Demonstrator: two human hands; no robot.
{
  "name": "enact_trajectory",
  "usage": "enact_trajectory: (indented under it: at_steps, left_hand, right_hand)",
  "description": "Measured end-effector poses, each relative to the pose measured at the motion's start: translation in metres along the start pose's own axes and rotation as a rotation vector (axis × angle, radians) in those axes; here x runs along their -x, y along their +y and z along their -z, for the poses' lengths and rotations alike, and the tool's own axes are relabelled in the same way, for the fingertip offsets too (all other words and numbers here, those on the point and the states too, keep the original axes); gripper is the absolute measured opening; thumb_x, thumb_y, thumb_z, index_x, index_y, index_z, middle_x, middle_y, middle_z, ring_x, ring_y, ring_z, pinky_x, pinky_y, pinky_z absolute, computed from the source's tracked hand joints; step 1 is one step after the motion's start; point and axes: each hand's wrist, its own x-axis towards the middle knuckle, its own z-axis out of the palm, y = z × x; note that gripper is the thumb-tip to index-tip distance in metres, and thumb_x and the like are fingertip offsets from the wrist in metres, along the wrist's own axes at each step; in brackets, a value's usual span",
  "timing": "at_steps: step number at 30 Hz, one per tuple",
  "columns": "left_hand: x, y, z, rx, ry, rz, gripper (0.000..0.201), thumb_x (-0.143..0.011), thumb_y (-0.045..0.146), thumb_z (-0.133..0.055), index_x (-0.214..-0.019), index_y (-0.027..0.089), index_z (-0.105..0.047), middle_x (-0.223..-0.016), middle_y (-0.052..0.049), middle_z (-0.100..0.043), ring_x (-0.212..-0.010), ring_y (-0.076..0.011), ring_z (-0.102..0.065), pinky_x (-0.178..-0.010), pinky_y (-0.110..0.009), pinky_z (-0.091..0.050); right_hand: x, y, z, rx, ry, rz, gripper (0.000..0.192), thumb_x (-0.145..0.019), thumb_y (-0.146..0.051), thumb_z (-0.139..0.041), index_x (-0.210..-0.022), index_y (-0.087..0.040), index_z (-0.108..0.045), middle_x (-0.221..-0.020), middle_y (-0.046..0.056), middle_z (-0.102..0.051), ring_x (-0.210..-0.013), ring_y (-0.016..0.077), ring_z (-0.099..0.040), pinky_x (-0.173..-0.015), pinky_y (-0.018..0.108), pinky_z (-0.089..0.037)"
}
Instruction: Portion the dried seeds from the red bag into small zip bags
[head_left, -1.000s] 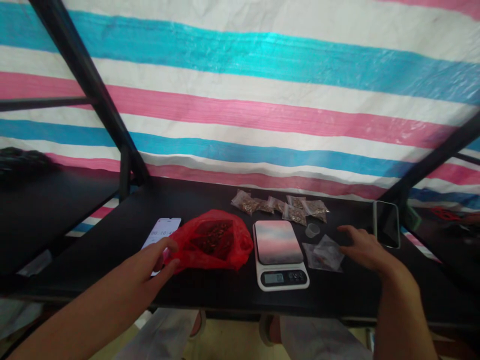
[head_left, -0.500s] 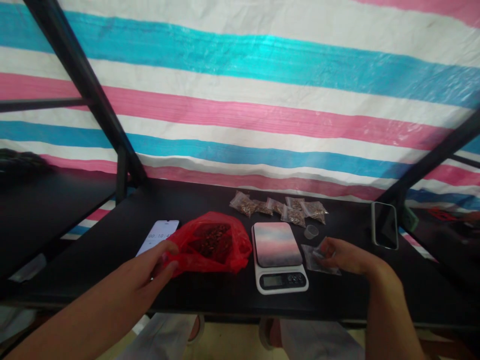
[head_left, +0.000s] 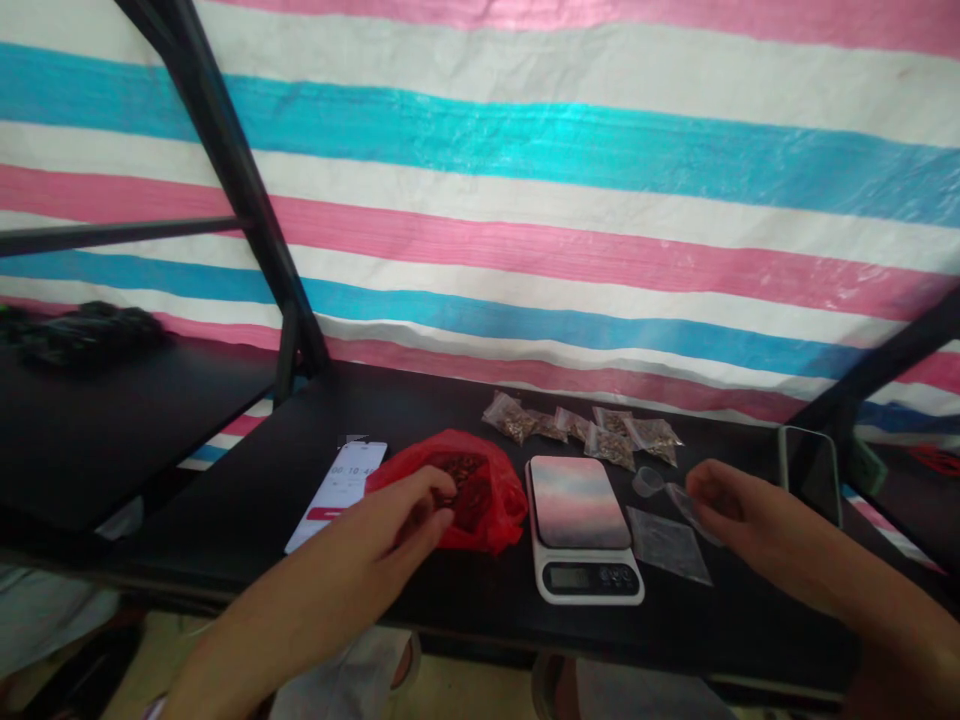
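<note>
My left hand (head_left: pixel 409 515) reaches into the open red plastic bag (head_left: pixel 491 500) of dark brown bits, fingers pinched at its mouth. My right hand (head_left: pixel 739 515) is raised a little above the black table (head_left: pixel 420 400) and pinches a small clear plastic bag (head_left: pixel 686 503) by its edge. More empty clear bags (head_left: pixel 667 545) lie flat under it. A white kitchen scale (head_left: pixel 585 530) with a glossy top stands between the two hands, nothing on it.
Several small filled clear bags (head_left: pixel 585 428) lie in a row behind the scale. A small clear cup (head_left: pixel 646 481) sits beside them. A lit phone (head_left: pixel 337 490) lies left of the red bag, a dark phone (head_left: pixel 810 470) at the right. Black frame bars rise at both sides.
My left hand moved from the red bag's left edge into its opening. My right hand picked one clear bag off the pile and lifted it. The view shifted slightly.
</note>
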Motion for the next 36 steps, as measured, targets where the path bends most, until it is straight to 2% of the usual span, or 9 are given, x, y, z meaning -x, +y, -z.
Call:
enact_trajectory:
  at_steps: [5,7,10,14,21,25,29,33,36]
  left_hand:
    - [-0.031,0.027,-0.043,0.552,-0.078,0.06,0.053,-0.103,0.068,-0.044,-0.097,0.022,-0.068,-0.084,-0.004,-0.074,-0.065,-0.0171,-0.069,-0.058,-0.027,-0.054]
    - [-0.041,0.029,-0.052,0.773,-0.087,0.198,0.062,-0.098,0.076,-0.049,-0.108,0.018,-0.069,-0.087,-0.008,-0.077,-0.064,-0.0192,-0.072,-0.055,-0.029,-0.055]
    - [-0.052,0.019,-0.048,0.971,0.026,0.214,0.062,-0.095,0.073,-0.059,-0.115,0.016,-0.072,-0.097,-0.012,-0.081,-0.081,-0.0244,-0.078,-0.065,-0.032,-0.061]
    - [-0.066,-0.006,-0.031,0.917,0.329,0.09,0.033,-0.092,0.045,-0.072,-0.108,0.017,-0.077,-0.119,-0.011,-0.081,-0.109,-0.0248,-0.077,-0.095,-0.036,-0.06]
    - [-0.077,-0.031,-0.027,0.733,0.368,-0.01,0.023,-0.092,0.034,-0.067,-0.105,0.019,-0.078,-0.107,-0.007,-0.082,-0.104,-0.0237,-0.076,-0.099,-0.037,-0.058]
    - [-0.071,-0.026,-0.025,0.736,0.337,-0.028,0.026,-0.094,0.037,-0.069,-0.11,0.019,-0.076,-0.11,-0.007,-0.082,-0.108,-0.023,-0.076,-0.101,-0.035,-0.057]
    - [-0.062,-0.014,-0.02,0.806,0.227,0.014,0.049,-0.099,0.057,-0.064,-0.126,0.017,-0.067,-0.113,-0.012,-0.082,-0.089,-0.0228,-0.079,-0.08,-0.035,-0.062]
    - [-0.053,-0.002,-0.009,0.704,0.395,-0.051,0.052,-0.1,0.062,-0.061,-0.124,0.017,-0.069,-0.106,-0.01,-0.081,-0.081,-0.0189,-0.076,-0.073,-0.03,-0.06]
    - [-0.049,0.002,0.001,0.661,0.504,-0.095,0.047,-0.098,0.06,-0.065,-0.117,0.018,-0.073,-0.096,-0.005,-0.079,-0.077,-0.0167,-0.073,-0.074,-0.029,-0.059]
  right_hand:
    - [-0.002,-0.092,-0.04,-0.004,0.176,0.312,0.012,-0.089,-0.033,-0.058,-0.087,-0.027,-0.068,-0.076,0.002,-0.071,-0.062,0.0204,-0.063,-0.06,0.031,-0.046]
    - [-0.008,-0.129,-0.069,-0.009,0.241,0.447,0.014,-0.096,-0.026,-0.056,-0.092,-0.027,-0.07,-0.087,0.003,-0.072,-0.071,0.021,-0.066,-0.067,0.032,-0.048]
    - [-0.019,-0.165,-0.113,-0.007,0.226,0.59,0.017,-0.099,-0.015,-0.057,-0.1,-0.024,-0.072,-0.1,0.006,-0.073,-0.091,0.0243,-0.07,-0.083,0.036,-0.054]
    - [-0.037,-0.176,-0.153,-0.026,0.177,0.673,0.022,-0.1,-0.008,-0.058,-0.107,-0.021,-0.074,-0.114,0.01,-0.074,-0.111,0.0286,-0.068,-0.101,0.044,-0.055]
    - [-0.058,-0.166,-0.165,-0.088,0.139,0.707,0.028,-0.093,-0.004,-0.062,-0.11,-0.023,-0.076,-0.117,0.01,-0.074,-0.115,0.0307,-0.066,-0.106,0.05,-0.053]
    - [-0.058,-0.167,-0.153,-0.154,0.171,0.713,0.025,-0.094,-0.01,-0.061,-0.11,-0.022,-0.077,-0.115,0.01,-0.074,-0.113,0.0289,-0.068,-0.103,0.046,-0.053]
    - [-0.046,-0.149,-0.098,-0.112,0.247,0.555,0.019,-0.097,-0.028,-0.06,-0.098,-0.026,-0.079,-0.095,0.006,-0.078,-0.084,0.0244,-0.072,-0.083,0.039,-0.054]
    - [-0.026,-0.081,-0.011,0.17,0.466,-0.01,0.016,-0.085,-0.039,-0.069,-0.091,-0.028,-0.079,-0.083,0.01,-0.079,-0.07,0.0291,-0.071,-0.066,0.041,-0.047]
    - [-0.018,-0.019,0.017,0.234,0.382,-0.332,0.009,-0.08,-0.032,-0.068,-0.077,-0.028,-0.075,-0.08,0.016,-0.079,-0.065,0.0306,-0.071,-0.063,0.044,-0.047]
